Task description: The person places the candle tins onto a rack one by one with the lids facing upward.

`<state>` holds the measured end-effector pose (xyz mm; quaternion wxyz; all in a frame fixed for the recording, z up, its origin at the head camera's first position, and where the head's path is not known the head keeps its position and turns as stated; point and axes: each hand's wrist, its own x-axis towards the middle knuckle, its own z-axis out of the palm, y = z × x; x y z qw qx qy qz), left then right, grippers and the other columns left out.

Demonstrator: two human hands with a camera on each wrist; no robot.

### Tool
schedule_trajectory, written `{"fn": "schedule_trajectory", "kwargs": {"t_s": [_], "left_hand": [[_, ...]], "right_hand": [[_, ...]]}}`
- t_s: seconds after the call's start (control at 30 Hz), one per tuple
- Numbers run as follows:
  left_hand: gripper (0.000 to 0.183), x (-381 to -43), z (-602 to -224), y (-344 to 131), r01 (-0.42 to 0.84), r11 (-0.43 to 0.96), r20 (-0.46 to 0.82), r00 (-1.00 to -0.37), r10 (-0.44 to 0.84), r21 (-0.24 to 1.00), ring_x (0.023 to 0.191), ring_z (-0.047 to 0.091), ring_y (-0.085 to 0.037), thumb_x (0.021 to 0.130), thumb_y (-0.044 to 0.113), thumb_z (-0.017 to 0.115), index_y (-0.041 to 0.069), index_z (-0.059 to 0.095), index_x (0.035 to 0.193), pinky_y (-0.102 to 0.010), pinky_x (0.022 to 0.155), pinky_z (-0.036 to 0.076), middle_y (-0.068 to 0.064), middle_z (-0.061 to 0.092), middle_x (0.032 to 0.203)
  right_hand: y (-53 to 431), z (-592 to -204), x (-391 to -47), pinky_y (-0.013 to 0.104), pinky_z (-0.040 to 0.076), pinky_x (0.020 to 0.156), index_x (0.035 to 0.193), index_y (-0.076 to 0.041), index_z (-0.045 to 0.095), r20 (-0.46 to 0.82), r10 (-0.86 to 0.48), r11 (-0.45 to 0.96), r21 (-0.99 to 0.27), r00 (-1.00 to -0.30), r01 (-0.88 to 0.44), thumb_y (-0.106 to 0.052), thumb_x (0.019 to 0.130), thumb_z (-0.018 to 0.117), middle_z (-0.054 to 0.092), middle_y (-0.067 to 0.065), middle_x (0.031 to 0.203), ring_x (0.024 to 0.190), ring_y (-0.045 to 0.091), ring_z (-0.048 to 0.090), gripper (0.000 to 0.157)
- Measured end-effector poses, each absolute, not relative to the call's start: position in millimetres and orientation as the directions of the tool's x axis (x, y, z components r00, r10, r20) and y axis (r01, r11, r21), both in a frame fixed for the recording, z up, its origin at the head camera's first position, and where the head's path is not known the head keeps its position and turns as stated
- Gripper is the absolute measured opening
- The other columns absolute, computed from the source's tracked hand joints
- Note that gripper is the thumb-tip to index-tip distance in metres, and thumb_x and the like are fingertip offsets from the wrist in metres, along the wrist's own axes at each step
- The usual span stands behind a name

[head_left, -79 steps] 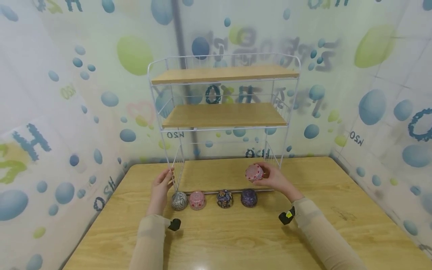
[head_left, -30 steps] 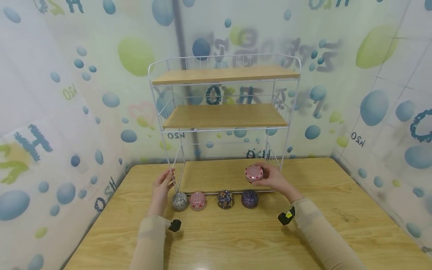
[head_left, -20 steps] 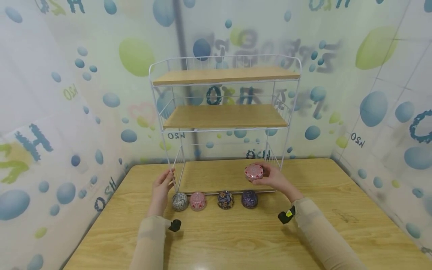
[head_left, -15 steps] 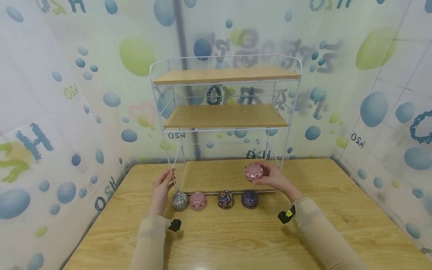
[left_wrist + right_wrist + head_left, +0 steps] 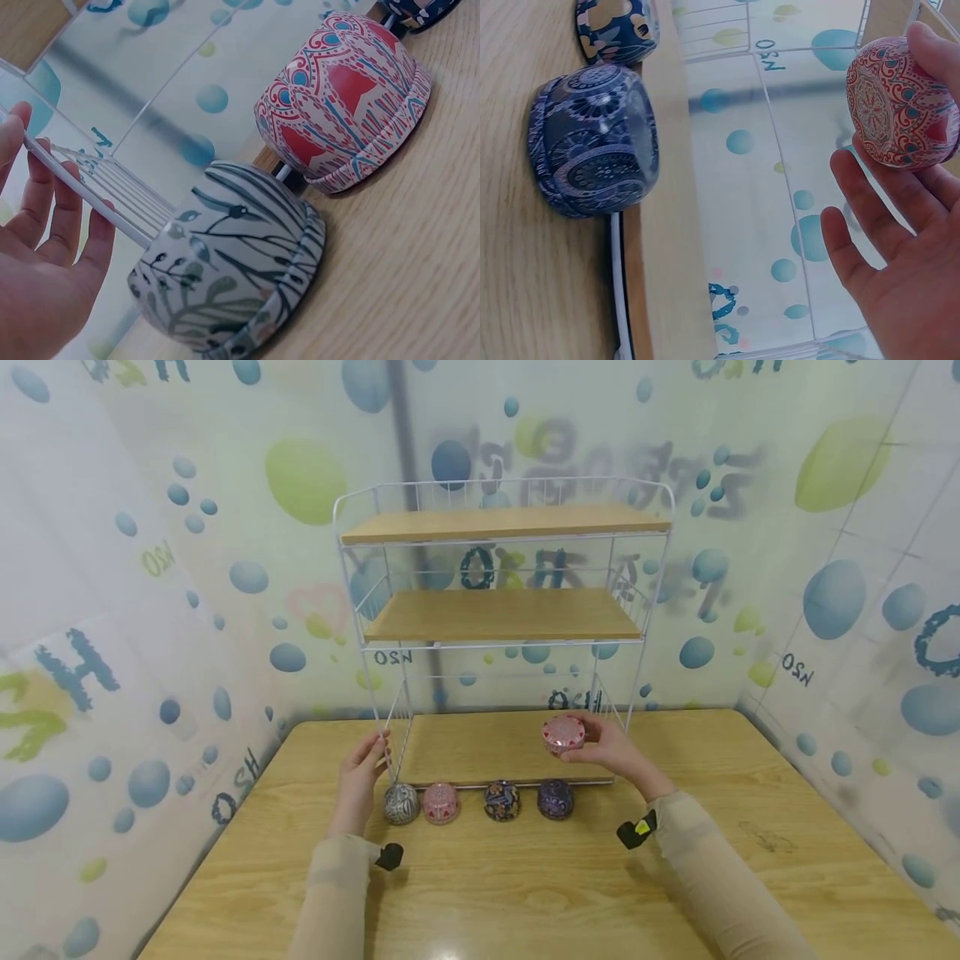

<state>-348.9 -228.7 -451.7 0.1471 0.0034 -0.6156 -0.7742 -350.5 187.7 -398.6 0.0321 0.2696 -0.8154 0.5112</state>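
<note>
I've got the red tin (image 5: 564, 735) in the right hand (image 5: 613, 748), thumb and fingers clamped on its side, held up over the bottom board (image 5: 472, 747), front right. On head cam its patterned round face looks up and tips toward 6 o'clock; it's squat, so the long way runs across, roughly 9 to 3. Left hand (image 5: 362, 781) is well apart at 9, pinching the white wire rack (image 5: 502, 614). Shiny printed domes sit on the wood-grain table (image 5: 510, 893): purple tin (image 5: 556, 799) at 6, navy tin (image 5: 502, 801) past 7, pink tin (image 5: 441, 803) and grey tin (image 5: 401, 803) around 8.
</note>
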Motion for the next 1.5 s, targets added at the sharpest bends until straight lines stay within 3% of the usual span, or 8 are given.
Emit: {"fn": "schedule_trajectory", "kwargs": {"t_s": [0.2,0.53,0.73,0.93,1.13,1.27,1.37,1.5], "left_hand": [[0.014,-349,-450,-228,0.224,-0.208,0.177,-0.959,-0.222,0.952,0.104,0.053,-0.018,0.098,0.021,0.059,0.018,0.069,0.108,-0.04,0.098,0.043,0.012,0.065,0.103],[0.043,-345,-445,-226,0.197,-0.187,0.16,-0.968,-0.193,0.962,0.106,0.05,-0.017,0.102,0.02,0.051,-0.007,0.048,0.135,-0.043,0.103,0.039,0.016,0.062,0.1],[0.042,-345,-446,-227,0.197,-0.198,0.155,-0.966,-0.207,0.96,0.099,0.051,-0.012,0.101,0.019,0.052,-0.007,0.05,0.134,-0.042,0.102,0.04,0.006,0.063,0.105],[0.04,-348,-446,-228,0.19,-0.224,0.146,-0.969,-0.202,0.956,0.098,0.051,-0.013,0.101,0.017,0.053,-0.007,0.051,0.133,-0.046,0.104,0.038,0.001,0.06,0.105],[0.04,-334,-432,-224,0.176,-0.217,0.136,-0.973,-0.187,0.96,0.102,0.051,-0.018,0.102,0.012,0.05,-0.011,0.047,0.134,-0.036,0.097,0.043,-0.005,0.059,0.109],[0.041,-340,-439,-226,0.193,-0.203,0.153,-0.969,-0.196,0.96,0.1,0.051,-0.016,0.101,0.018,0.054,-0.009,0.05,0.132,-0.034,0.094,0.045,0.002,0.061,0.106],[0.04,-349,-449,-228,0.213,-0.195,0.174,-0.965,-0.197,0.957,0.098,0.052,-0.012,0.1,0.022,0.056,-0.005,0.054,0.129,-0.038,0.097,0.043,0.01,0.062,0.103],[0.034,-349,-449,-228,0.218,-0.195,0.179,-0.964,-0.199,0.956,0.099,0.052,-0.012,0.099,0.023,0.058,0.0,0.059,0.124,-0.037,0.097,0.044,0.011,0.063,0.104]], "right_hand": [[187,-390,-348,0.04,0.05,0.087,0.135,0.006,0.048,0.34,-0.417,0.318,-0.814,-0.843,-0.486,-0.009,0.079,0.08,0.059,0.022,0.122,0.109,0.036,0.058,0.067],[187,-375,-346,0.043,0.049,0.088,0.133,0.01,0.048,0.366,-0.426,0.316,-0.797,-0.827,-0.515,-0.005,0.077,0.08,0.06,0.024,0.119,0.107,0.037,0.058,0.066],[185,-366,-345,0.042,0.05,0.086,0.131,0.009,0.05,0.368,-0.429,0.331,-0.786,-0.825,-0.522,-0.008,0.077,0.081,0.061,0.022,0.117,0.106,0.035,0.059,0.065],[183,-357,-348,0.051,0.044,0.093,0.133,0.006,0.05,0.372,-0.451,0.31,-0.787,-0.811,-0.533,-0.005,0.078,0.079,0.059,0.021,0.121,0.111,0.037,0.056,0.063],[177,-348,-348,0.046,0.044,0.095,0.132,0.002,0.053,0.398,-0.473,0.262,-0.789,-0.786,-0.556,-0.005,0.077,0.08,0.06,0.017,0.121,0.112,0.031,0.056,0.061],[173,-345,-350,0.045,0.044,0.095,0.132,0.003,0.053,0.408,-0.479,0.234,-0.794,-0.777,-0.561,-0.003,0.078,0.079,0.06,0.018,0.122,0.112,0.03,0.056,0.06],[171,-342,-353,0.046,0.044,0.095,0.131,0.004,0.053,0.414,-0.478,0.229,-0.793,-0.775,-0.565,-0.001,0.078,0.078,0.06,0.019,0.121,0.11,0.031,0.057,0.059],[167,-339,-354,0.045,0.045,0.094,0.131,0.003,0.054,0.409,-0.474,0.241,-0.791,-0.78,-0.562,-0.002,0.078,0.079,0.06,0.018,0.12,0.108,0.03,0.057,0.059]]}}
